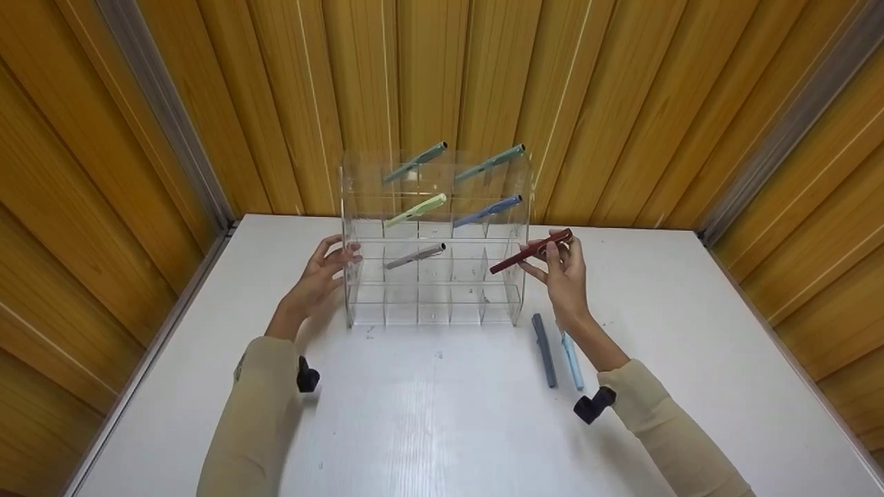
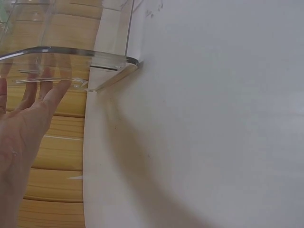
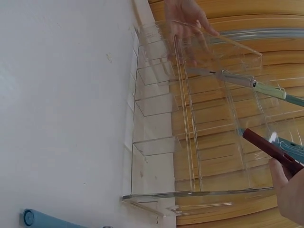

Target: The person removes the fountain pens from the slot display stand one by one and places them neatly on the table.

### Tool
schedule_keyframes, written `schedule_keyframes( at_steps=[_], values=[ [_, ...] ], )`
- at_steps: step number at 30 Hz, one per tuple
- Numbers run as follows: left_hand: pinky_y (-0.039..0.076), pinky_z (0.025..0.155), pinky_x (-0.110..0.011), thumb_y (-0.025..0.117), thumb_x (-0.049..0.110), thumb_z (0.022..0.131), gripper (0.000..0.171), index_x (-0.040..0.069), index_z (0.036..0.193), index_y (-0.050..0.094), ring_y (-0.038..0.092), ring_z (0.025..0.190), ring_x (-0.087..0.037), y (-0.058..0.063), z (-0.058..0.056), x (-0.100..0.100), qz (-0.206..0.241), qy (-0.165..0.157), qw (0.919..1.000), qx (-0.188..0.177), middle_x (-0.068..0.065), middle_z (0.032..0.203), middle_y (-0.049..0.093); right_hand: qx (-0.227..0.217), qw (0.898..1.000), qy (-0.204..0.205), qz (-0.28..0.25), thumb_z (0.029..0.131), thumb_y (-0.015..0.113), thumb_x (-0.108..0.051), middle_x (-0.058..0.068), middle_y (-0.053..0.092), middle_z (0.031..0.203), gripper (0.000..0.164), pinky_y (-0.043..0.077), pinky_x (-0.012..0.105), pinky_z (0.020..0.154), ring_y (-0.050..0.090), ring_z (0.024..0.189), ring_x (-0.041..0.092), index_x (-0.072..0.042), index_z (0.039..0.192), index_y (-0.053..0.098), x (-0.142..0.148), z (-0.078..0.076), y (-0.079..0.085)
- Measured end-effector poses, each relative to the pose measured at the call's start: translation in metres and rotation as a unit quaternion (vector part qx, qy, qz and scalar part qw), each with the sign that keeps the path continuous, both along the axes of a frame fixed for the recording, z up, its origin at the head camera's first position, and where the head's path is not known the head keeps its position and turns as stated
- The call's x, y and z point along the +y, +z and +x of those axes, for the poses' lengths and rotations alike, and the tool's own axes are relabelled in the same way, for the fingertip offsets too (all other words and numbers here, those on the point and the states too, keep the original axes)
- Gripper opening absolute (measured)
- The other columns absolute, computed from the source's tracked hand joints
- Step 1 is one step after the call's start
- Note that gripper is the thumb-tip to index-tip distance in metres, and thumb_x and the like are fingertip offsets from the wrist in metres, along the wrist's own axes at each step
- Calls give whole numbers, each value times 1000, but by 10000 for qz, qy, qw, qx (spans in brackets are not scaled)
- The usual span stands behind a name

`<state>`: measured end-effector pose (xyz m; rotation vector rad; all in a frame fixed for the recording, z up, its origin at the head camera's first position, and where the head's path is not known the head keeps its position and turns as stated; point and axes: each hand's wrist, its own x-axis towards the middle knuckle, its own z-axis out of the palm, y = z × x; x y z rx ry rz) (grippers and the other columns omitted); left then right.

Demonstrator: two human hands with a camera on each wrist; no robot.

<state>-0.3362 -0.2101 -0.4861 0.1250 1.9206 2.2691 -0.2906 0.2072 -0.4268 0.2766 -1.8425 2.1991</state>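
A clear acrylic pen rack (image 1: 435, 281) with stepped compartments stands at the middle back of the table. My left hand (image 1: 320, 274) touches its left side with fingers extended; in the left wrist view the fingers (image 2: 58, 92) lie against the clear side panel. My right hand (image 1: 568, 279) pinches a dark red pen (image 1: 514, 259) between thumb and fingers, tilted at the rack's right side, in front of the lower tiers. In the rack lean a pinkish-grey pen (image 1: 414, 257), a light green pen (image 1: 416, 210), a blue pen (image 1: 488, 211) and two teal pens (image 1: 416, 163) at the top.
On the table (image 1: 414, 428), right of the rack and below my right hand, lie a dark grey-blue pen (image 1: 544, 350) and a light blue pen (image 1: 572, 361). Yellow wood-look panels (image 1: 428, 83) rise behind the rack and at both sides.
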Motion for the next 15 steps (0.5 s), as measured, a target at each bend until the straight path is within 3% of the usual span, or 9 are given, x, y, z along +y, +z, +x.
schedule_keyframes(
  at_steps=[4, 11, 15],
  values=[
    [17, 128, -59, 54, 17, 107, 58, 15, 156, 23, 33, 153, -31, 0, 1, -2, 36, -20, 10000, 39, -15, 165, 35, -60, 10000, 26, -23, 110, 42, -16, 6, 58, 115, 39, 61, 34, 92, 69, 110, 16, -4, 147, 34, 3, 2, -1],
    [15, 128, -58, 54, 18, 107, 62, 11, 157, 19, 32, 153, -31, 2, 1, -2, 108, -86, 9999, 98, -16, 165, 34, -116, 9998, 61, 149, 110, 42, -11, 5, 60, 113, 42, 61, 32, 91, 70, 111, 20, -6, 150, 34, 15, 4, -5],
    [16, 128, -58, 55, 22, 107, 62, 12, 157, 21, 33, 153, -31, 1, 2, -2, 19, -88, 9999, 116, -16, 165, 33, -85, 9996, 88, 253, 110, 42, -13, 3, 60, 114, 45, 61, 31, 91, 70, 108, 14, -7, 153, 32, 25, 6, -10]
  ],
)
